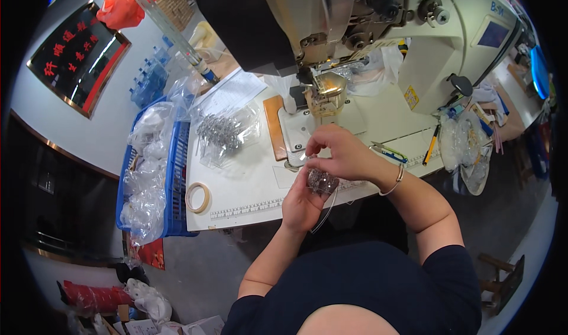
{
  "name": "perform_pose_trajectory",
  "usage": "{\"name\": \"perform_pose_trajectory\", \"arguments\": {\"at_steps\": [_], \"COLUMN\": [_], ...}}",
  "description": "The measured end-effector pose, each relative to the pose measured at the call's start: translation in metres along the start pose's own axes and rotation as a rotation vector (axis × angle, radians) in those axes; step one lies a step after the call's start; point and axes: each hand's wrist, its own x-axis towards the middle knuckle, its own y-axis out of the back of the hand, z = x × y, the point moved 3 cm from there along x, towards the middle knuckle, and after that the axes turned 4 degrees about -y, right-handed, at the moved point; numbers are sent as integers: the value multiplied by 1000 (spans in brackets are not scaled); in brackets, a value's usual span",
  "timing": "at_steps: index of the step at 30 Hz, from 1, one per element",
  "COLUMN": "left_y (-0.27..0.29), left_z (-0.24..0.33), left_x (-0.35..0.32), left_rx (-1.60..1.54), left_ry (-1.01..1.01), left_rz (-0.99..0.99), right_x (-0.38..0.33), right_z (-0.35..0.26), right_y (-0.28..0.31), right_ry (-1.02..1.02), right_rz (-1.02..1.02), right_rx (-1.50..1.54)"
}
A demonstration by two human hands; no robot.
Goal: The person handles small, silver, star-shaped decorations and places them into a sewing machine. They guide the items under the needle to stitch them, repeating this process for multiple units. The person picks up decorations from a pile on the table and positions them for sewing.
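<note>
Two bare forearms rise from the lower edge and meet over the near edge of the pale surface (pixel 248 187), bent at the elbows so the hands come together in front of the big cream sewing machine (pixel 378 27). That machine, smooth and boxy with metal knobs, fills the top of the view; its needle area stands just beyond the hands. To the left, a blue slatted plastic crate (pixel 176 175) sits against the surface's edge, heaped with crinkled clear bags. Between crate and machine lies a clear plastic bag of small shiny metal pieces (pixel 223 132), glossy and wrinkled.

The left hand (pixel 302 202) is turned palm up, fingers cupped around a small clear packet of dark, glittering pieces (pixel 322 182), which rests in that palm just off the surface's near edge. The right hand (pixel 340 151) arches over it from above, wrist bent, a thin metal bangle (pixel 395 181) round the wrist; its fingertips pinch together at the packet's upper edge, though what exactly they grip is too small to tell.

A flat ring of beige tape (pixel 198 197) lies near the printed ruler strip along the surface's edge, and a yellow pencil (pixel 431 145) lies well to the right.
</note>
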Motion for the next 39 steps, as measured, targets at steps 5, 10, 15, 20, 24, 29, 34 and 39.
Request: {"name": "perform_pose_trajectory", "arguments": {"at_steps": [5, 10, 15, 20, 24, 29, 34, 39], "left_y": [2, 3, 4, 2, 9, 11, 3, 7], "left_z": [-1, -3, -5, -5, -5, -3, -4, -6], "left_x": [1, 2, 3, 2, 2, 4, 1, -1], "left_rx": [-81, -66, -42, -2, -3, 35, -28, 181], "left_ry": [18, 9, 20, 23, -2, 1, -10, -95], "left_rz": [25, 49, 37, 53, 51, 48, 49, 22], "right_x": [0, -2, -2, -2, -2, -3, -3, -5], "right_z": [5, 3, 8, 5, 2, 0, 1, 0], "right_y": [-4, 0, -3, -8, -6, -7, -10, -14], "right_ry": [-111, -169, -186, -119, -108, -89, -81, -81], "right_rz": [0, 4, 39, 94, 115, 121, 131, 136], "right_rx": [123, 122, 85, -66, -33, -48, -105, -102]}}
